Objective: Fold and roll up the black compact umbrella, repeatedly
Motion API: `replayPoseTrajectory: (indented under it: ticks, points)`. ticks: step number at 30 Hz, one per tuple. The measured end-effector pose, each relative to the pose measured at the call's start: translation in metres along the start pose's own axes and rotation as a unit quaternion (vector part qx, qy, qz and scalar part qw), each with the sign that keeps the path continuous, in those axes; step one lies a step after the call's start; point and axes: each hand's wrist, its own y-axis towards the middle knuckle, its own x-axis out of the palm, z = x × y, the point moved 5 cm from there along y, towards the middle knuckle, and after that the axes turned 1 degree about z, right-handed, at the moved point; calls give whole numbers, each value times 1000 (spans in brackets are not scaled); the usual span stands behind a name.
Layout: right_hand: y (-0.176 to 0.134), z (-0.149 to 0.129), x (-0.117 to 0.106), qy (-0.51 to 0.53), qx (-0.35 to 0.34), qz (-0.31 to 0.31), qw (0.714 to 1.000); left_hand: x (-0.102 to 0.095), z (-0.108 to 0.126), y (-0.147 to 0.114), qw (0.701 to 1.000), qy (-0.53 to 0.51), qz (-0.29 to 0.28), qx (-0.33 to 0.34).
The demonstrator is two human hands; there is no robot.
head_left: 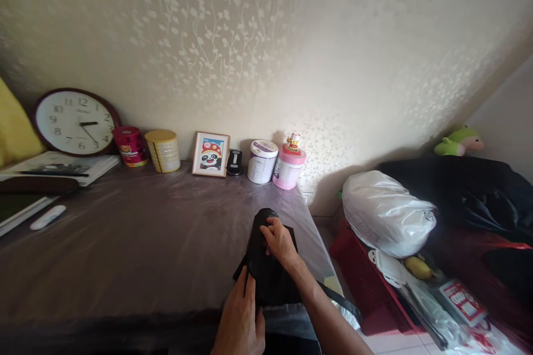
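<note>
A black soft bag (272,283) lies near the right front corner of the cloth-covered table (179,249). A dark strap (339,299) runs from it past my right forearm and over the table's edge. My left hand (241,313) grips the bag's left lower edge, its fingers pointing up along the side. Higher on the bag, my right hand (278,241) is closed in a pinch at the upper part. What exactly lies between the right fingertips is too dark to make out.
Along the wall stand a clock (75,121), a red can (130,147), a yellow can (163,152), a framed panda picture (210,155) and two tubs (262,163). Books (95,169) lie left. Right of the table, a red basket (362,283) sits below a white plastic bag (385,213).
</note>
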Motion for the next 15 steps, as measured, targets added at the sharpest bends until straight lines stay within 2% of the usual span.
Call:
replayPoseTrajectory:
  ticks: [7,11,15]
  points:
    - [-9,-13,0,-55,-62,8,997,13,-12,-7,998,51,11,37]
    - [-17,-21,0,-101,-126,26,987,4,-10,-7,998,39,43,29]
    - [-20,-24,3,-104,-149,10,983,-7,-1,-3,1000,3,14,-3]
